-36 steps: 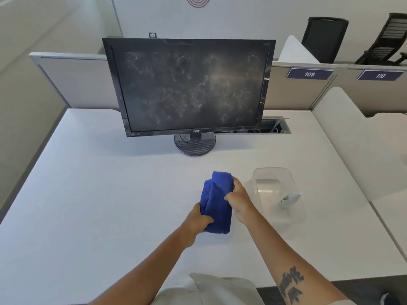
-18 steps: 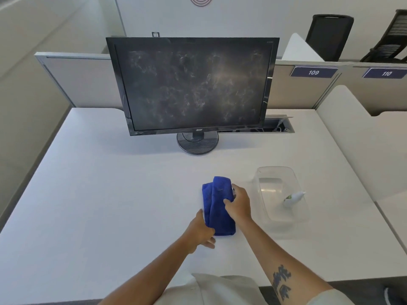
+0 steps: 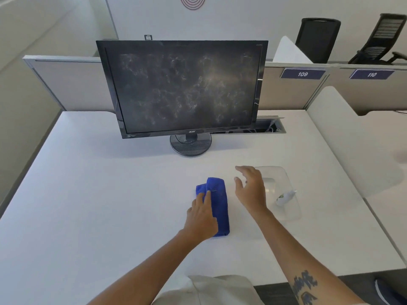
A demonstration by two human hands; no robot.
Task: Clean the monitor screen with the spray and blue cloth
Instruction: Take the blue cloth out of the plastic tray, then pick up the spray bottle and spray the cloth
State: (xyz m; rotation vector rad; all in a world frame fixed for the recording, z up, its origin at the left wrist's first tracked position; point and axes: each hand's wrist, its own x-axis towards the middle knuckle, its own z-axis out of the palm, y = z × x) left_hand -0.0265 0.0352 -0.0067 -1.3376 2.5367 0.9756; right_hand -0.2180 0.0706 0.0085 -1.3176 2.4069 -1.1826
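We are pressing our flat, open left hand [image 3: 201, 213] on the blue cloth [image 3: 218, 208], lying lengthwise toward the monitor [image 3: 182, 89]; our right hand [image 3: 250, 188] is hovering open.

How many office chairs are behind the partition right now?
2: one black chair behind the 109 sign, another at the far right above the 110 sign. The partition may hide others.

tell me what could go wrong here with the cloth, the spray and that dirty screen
The right hand, open beside the clear bin, could tip the small spray bottle leaning inside. The blue cloth, flat under the left hand, may just smear the heavily smudged monitor if used dry.
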